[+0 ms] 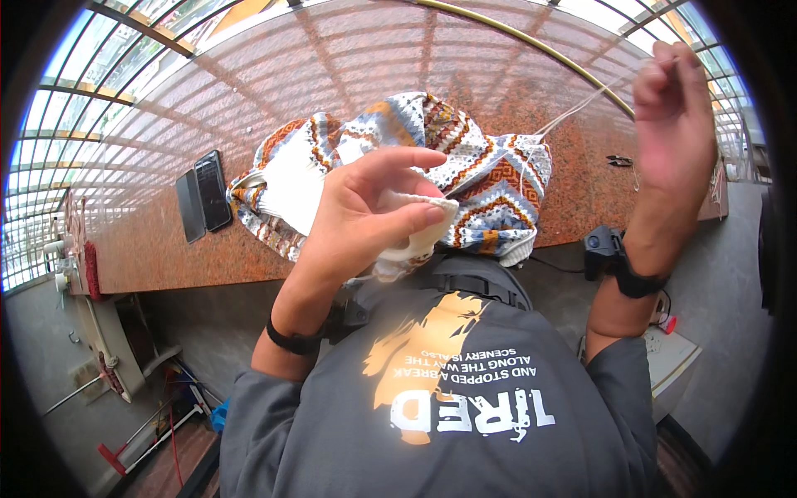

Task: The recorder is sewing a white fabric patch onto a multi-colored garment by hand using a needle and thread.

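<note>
A patterned knit sweater (498, 199) in white, blue, orange and brown lies bunched on the granite tabletop near its front edge. Between thumb and fingers, my left hand (367, 211) pinches a white knitted edge (451, 211) of it, lifted toward me. Raised at the upper right, my right hand (675, 118) has its fingertips closed on pale yarn (576, 109). The strands stretch taut from there down to the sweater's right side, and some loose yarn lies over the knit. Whether a needle is between the right fingertips is too small to tell.
Small thread snips (619, 160) lie on the right of the reddish granite table (168, 261). A phone in a dark folding case (212, 193) rests at the left. A yellowish hose (529, 40) curves across the back, before barred windows (75, 93). A white cabinet (675, 358) stands at lower right.
</note>
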Available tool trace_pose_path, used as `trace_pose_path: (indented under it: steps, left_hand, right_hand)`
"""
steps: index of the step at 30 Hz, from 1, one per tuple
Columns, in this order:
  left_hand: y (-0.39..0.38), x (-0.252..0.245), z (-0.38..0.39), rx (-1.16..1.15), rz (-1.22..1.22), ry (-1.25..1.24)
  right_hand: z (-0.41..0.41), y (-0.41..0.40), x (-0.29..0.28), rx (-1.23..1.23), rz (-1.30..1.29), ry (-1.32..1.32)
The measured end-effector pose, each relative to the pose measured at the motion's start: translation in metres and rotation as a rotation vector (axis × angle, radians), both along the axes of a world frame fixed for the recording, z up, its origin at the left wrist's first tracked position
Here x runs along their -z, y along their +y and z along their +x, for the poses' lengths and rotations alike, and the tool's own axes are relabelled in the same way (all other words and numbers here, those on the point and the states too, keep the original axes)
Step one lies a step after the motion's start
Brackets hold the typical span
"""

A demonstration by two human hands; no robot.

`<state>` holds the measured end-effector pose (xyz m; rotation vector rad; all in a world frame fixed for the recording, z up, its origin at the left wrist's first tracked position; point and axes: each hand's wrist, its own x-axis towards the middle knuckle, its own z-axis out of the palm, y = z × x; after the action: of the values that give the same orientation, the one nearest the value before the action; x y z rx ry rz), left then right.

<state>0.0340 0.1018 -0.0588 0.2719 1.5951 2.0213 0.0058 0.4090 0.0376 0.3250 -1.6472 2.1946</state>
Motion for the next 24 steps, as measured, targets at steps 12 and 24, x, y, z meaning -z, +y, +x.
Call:
trace_pose_path:
  steps: [12, 24]
  left_hand:
    - [0.001, -0.001, 0.004, -0.044, 0.048, -0.006]
    - [-0.001, -0.002, 0.007, -0.042, 0.031, 0.028]
  right_hand:
    - [0.069, -0.087, 0.051, -0.094, 0.953, -0.027]
    - [0.072, -0.091, 0.044, -0.074, 1.025, 0.008]
